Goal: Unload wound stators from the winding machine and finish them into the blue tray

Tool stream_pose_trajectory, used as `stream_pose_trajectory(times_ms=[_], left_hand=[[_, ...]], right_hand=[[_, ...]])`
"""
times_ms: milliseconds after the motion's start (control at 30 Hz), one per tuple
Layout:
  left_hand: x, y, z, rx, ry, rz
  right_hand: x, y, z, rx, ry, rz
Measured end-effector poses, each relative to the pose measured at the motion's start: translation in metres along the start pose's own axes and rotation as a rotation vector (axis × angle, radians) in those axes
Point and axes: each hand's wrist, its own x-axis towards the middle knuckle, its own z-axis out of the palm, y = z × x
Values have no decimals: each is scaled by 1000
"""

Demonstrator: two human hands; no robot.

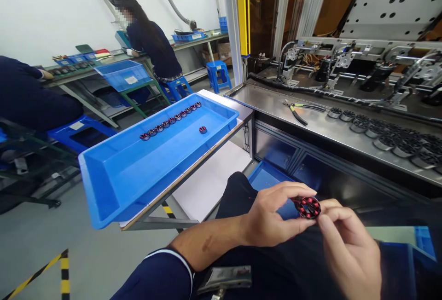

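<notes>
Over my lap, a small round motor stator [310,208] with a dark rim and red windings is held face up towards me. My left hand [272,212] grips it from the left, with fingers along the top edge and the thumb below. My right hand [348,245] is closed at the stator's right edge, thumb and index finger pinching at the rim. Whether a wire is also between those fingertips cannot be made out. Up and to the left, a blue tray [127,199] bears a row of similar red-wound stators [171,120], and one single stator [202,129] lies apart.
On the steel bench [269,102] at right lie cutting pliers [299,109] with dark and yellow-green handles, beside many dark ring-shaped parts [383,129]. Behind them stands a machine [345,60] with clamps. Two people sit at the back-left workbench; blue stools [219,74] stand nearby.
</notes>
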Motion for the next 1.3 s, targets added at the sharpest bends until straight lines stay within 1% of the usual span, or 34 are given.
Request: stream_pose_trajectory(times_ms=[33,133,167,200,233,267,333,400,433,500,633,700,733,800,867,933,967,1000,1067,1167,1233,1300], left_hand=[[0,1,0,-101,-4,-94],[0,0,0,-434,-38,-438],[0,-1,0,-498,-44,-503],[-1,-3,0,-519,-40,-518],[-1,-4,0,-496,-27,-483],[-1,-5,0,-431,-10,-406],[0,-6,-1,-224,5,-195],[0,-4,-2,-18,-7,5],[1,-3,-3,56,-16,75],[2,0,-5,134,-18,143],[5,1,-6,130,12,105],[5,0,-7,122,25,78],[5,0,-7,129,31,71],[6,1,-9,155,32,70],[6,3,-10,179,15,83],[6,6,-11,191,-7,95],[5,7,-11,192,-16,94],[5,8,-11,188,-18,88],[5,8,-10,161,-12,52],[4,6,-10,74,7,-29],[4,3,-10,7,20,-88],[4,1,-10,-61,26,-153]], right_hand=[[-2,2,2,23,25,11],[-7,8,6,70,83,23],[-9,10,8,81,85,25],[-10,11,8,92,79,29],[-11,12,9,105,72,32],[-12,12,9,118,66,35],[-11,12,7,141,52,38],[-9,10,5,156,25,33],[-7,8,4,159,2,38],[-4,6,5,165,-19,71],[-4,11,12,209,88,213],[-6,16,15,238,107,277],[-6,18,16,245,110,277],[-6,21,15,234,123,196],[-3,20,12,187,125,45],[0,16,9,97,93,-78],[1,13,8,38,85,-97],[2,11,8,-16,94,-85],[2,8,9,-55,151,26],[1,9,12,68,209,231],[0,12,13,196,208,266],[-1,16,11,297,154,229]])
